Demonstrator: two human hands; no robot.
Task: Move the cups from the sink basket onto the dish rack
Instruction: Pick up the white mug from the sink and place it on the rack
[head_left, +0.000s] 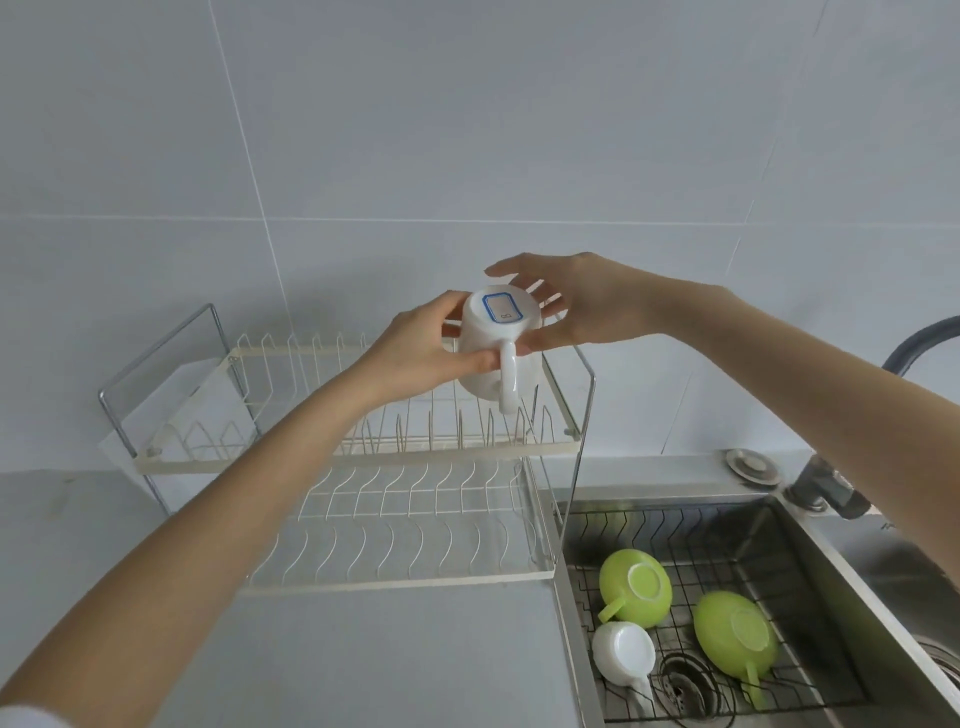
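A white mug (493, 353) with a blue-edged sticker on its base is held upside down above the right end of the two-tier dish rack's (363, 452) upper shelf. My left hand (421, 353) grips the mug's side by the handle. My right hand (566, 306) is on the mug's far side, fingers spread, thumb touching its wall. In the black wire sink basket (727, 530) lie three cups upside down: a green cup (636, 587), another green cup (735, 636) and a small white cup (623, 652).
The steel sink (841, 582) sits at the lower right, with a dark faucet (826, 488) behind it and a round metal cap (748, 462) on the counter. A white board (192, 400) leans in the rack's left end. Tiled wall stands behind.
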